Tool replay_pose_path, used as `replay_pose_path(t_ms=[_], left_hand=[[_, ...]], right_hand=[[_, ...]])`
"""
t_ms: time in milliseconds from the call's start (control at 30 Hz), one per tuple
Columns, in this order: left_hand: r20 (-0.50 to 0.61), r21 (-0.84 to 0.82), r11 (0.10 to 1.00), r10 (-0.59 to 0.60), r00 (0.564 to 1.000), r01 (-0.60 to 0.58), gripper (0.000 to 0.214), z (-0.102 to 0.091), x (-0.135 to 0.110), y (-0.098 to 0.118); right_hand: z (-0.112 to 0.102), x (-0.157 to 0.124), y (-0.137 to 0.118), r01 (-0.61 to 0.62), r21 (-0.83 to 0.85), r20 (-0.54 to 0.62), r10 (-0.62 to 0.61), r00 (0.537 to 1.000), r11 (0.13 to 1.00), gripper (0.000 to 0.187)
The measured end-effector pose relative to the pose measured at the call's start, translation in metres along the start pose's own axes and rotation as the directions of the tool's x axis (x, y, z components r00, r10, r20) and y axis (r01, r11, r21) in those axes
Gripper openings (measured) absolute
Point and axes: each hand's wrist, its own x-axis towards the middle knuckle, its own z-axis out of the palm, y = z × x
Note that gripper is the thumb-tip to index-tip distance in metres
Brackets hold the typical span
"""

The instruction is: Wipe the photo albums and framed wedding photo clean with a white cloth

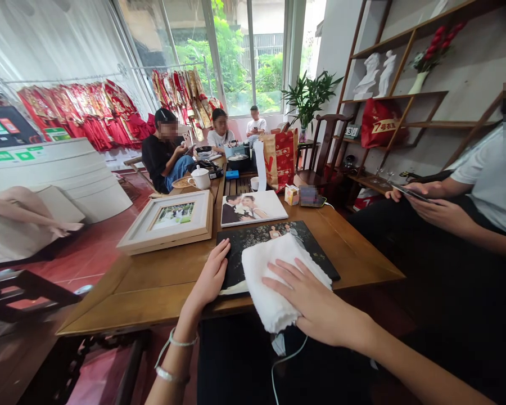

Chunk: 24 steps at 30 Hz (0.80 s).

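A dark wedding photo panel (pixel 231 270) lies flat at the near edge of the wooden table. Over its right part is spread a folded white cloth (pixel 261 270), hanging a little past the table's front edge. My right hand (pixel 306 298) presses flat on this cloth, fingers spread. At the panel's left edge rests my left hand (pixel 213 273), its fingers stretched out along the border and nothing held in it. Behind the panel lies a lighter photo board (pixel 274 211) with a couple on it. To the left is a wooden picture frame (pixel 137 228) with a small photo inside a white mat.
The wooden table (pixel 152 287) carries a white lidded mug (pixel 200 178), a small box (pixel 291 195), a phone (pixel 312 196) on a cable and a red paper bag (pixel 281 157). A person in white (pixel 489 169) sits close on the right, holding a phone. Several people sit behind.
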Motion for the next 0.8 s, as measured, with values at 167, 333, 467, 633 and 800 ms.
replay_pose_path(t_ms=[167, 333, 467, 633, 800], left_hand=[[-0.002, 0.008, 1.0, 0.007, 1.0, -0.007, 0.044, -0.001, 0.0, -0.002], [0.006, 0.023, 1.0, -0.003, 1.0, 0.003, 0.044, -0.001, 0.0, -0.001], [0.01, 0.02, 1.0, -0.003, 1.0, 0.003, 0.044, -0.001, -0.001, 0.0], [0.011, -0.001, 1.0, 0.015, 1.0, -0.015, 0.044, -0.001, -0.001, -0.001], [0.01, 0.003, 1.0, 0.014, 1.0, -0.014, 0.044, -0.002, -0.001, -0.002]], right_hand=[[0.002, -0.002, 0.0, 0.016, 0.018, 0.0, -0.016, 1.0, 1.0, 0.08], [0.002, 0.014, 0.009, 0.014, -0.013, -0.019, -0.014, 1.0, 1.0, 0.08], [-0.002, 0.039, 0.023, -0.028, -0.055, -0.02, 0.027, 0.999, 0.998, 0.077], [-0.009, 0.081, 0.05, -0.054, -0.091, -0.035, 0.051, 0.998, 0.994, 0.072], [-0.018, 0.117, 0.072, -0.086, -0.107, -0.013, 0.086, 0.996, 0.99, 0.072]])
